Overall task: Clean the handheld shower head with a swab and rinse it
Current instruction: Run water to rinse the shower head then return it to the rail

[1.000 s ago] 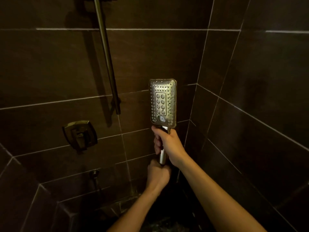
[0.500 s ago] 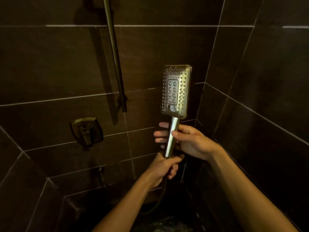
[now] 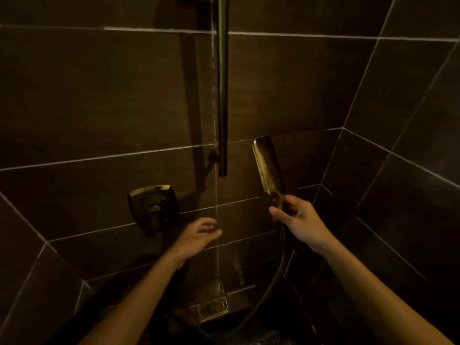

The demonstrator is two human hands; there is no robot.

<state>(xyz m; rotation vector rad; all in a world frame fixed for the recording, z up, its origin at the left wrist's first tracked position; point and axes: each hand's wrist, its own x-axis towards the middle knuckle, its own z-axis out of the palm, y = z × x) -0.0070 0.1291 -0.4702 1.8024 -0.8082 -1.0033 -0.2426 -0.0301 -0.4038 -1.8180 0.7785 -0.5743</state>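
Note:
The metal handheld shower head point(image 3: 268, 168) stands upright at centre right, turned edge-on so its nozzle face points left. My right hand point(image 3: 296, 220) grips its handle just below the head. The dark hose point(image 3: 273, 282) hangs down from the handle toward the floor. My left hand point(image 3: 199, 232) is free, fingers loosely spread, in the air between the shower head and the wall valve handle point(image 3: 153, 207). No swab is visible.
A vertical slide bar point(image 3: 222, 95) runs down the dark tiled back wall and ends just left of the shower head. A side wall closes in on the right. A metal plate point(image 3: 214, 308) sits low at the wall's base.
My left hand has let go of the handle and moved left toward the valve. My right hand now holds the shower head alone and has turned it edge-on. The view has shifted.

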